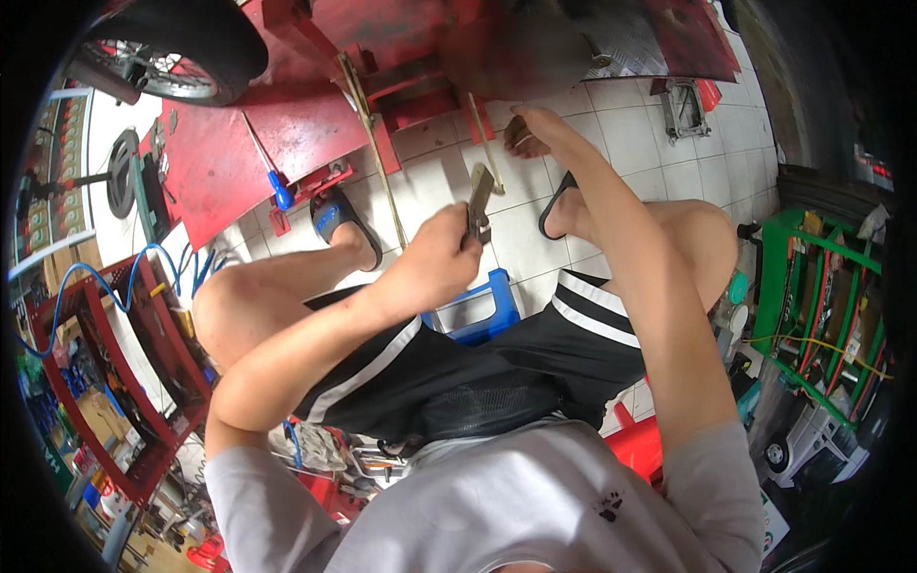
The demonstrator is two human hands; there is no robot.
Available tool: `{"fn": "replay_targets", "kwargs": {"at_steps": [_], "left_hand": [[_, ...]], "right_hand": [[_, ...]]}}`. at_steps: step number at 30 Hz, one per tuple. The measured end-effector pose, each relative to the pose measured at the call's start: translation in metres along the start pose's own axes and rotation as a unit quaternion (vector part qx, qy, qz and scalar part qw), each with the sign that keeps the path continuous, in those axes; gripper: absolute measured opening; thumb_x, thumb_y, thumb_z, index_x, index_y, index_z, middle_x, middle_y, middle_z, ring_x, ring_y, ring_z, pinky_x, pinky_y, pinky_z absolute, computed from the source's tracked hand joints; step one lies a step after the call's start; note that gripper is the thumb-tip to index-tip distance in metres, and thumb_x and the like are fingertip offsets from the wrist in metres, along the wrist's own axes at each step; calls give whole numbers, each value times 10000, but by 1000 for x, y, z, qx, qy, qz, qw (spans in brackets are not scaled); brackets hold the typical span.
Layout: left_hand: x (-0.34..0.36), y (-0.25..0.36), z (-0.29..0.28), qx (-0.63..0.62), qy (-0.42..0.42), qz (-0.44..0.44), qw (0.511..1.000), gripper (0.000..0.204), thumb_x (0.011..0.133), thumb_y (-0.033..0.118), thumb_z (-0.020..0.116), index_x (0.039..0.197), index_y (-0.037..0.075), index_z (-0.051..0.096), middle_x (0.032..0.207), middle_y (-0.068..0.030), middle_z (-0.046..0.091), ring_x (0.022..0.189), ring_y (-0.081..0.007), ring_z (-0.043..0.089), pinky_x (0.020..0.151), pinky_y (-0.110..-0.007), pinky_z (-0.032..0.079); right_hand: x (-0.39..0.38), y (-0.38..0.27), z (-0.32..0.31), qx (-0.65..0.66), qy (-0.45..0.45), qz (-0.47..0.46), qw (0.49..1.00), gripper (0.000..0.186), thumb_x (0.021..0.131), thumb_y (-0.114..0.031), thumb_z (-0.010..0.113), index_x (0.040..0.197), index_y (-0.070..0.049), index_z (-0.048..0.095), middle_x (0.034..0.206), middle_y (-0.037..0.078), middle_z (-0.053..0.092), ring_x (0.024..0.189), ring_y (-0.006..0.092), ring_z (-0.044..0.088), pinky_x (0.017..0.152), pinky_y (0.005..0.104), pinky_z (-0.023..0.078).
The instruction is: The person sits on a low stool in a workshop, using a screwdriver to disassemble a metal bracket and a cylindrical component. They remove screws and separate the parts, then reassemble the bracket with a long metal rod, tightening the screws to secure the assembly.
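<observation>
My left hand (441, 253) is closed round a flat, worn metal tool (480, 191) with a small jaw-like part near my fingers; its exact kind is unclear. My right hand (531, 132) reaches farther out, beside the red metal work platform (229, 143). Its fingers are curled and dark at the tips, and whatever they hold, if anything, is hidden. Just left of that hand, a thin brass-coloured rod (485, 148) slants down over the tiles. A longer brass-coloured bar (369, 134) runs from the platform toward my left wrist. A blue-handled screwdriver (279, 189) lies on the platform.
A spoked wheel with a black tyre (181, 53) stands at the far left. Between my legs is a blue plastic stool (497, 310). A red rack (115, 382) flanks me on the left, a green rack (821, 315) on the right. A metal frame part (684, 110) rests on the tiles.
</observation>
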State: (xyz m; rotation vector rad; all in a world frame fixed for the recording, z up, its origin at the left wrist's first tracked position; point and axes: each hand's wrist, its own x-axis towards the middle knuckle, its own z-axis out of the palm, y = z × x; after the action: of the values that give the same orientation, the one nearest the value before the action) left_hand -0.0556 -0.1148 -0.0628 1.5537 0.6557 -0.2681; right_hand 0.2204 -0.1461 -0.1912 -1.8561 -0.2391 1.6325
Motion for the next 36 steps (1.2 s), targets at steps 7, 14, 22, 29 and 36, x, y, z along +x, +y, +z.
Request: {"fn": "replay_targets", "kwargs": {"at_steps": [7,14,22,29,36], "left_hand": [[-9,11,9,4,-15,17,1000,279,884,53,437,1129,-46,526,733,-62,537,624,-125,511,570,-311,445],[-14,19,7,44,24,48,998,231,853,48,472,1044,-78,507,776,-184,543,712,-266,536,669,-397,451],[-11,28,8,31,24,79,996,148,850,45,480,931,-78,457,824,-234,508,746,-337,523,706,-454,425],[-10,26,11,14,51,92,994,151,835,30,503,917,-97,496,878,-286,536,841,-440,548,776,-498,438],[-3,40,0,-46,13,56,997,265,906,40,574,1115,-123,567,806,-149,670,681,-173,665,623,-328,511]], "right_hand": [[108,4,-14,-357,328,-339,806,399,846,-272,702,1218,-132,673,960,197,725,940,342,707,843,440,561],[139,-42,-30,-333,297,-416,792,408,811,-288,766,1129,-41,700,942,175,723,868,334,695,800,404,545],[162,-57,-47,-405,308,-379,773,326,850,-264,721,1093,-45,714,972,153,739,936,326,706,830,411,548],[123,-26,-34,-428,366,-268,782,482,795,-334,734,1211,-102,661,1081,151,718,1031,370,665,914,424,536],[123,0,-71,-479,390,-294,730,376,798,-361,724,1058,-90,724,969,135,733,938,348,696,856,435,559]]}}
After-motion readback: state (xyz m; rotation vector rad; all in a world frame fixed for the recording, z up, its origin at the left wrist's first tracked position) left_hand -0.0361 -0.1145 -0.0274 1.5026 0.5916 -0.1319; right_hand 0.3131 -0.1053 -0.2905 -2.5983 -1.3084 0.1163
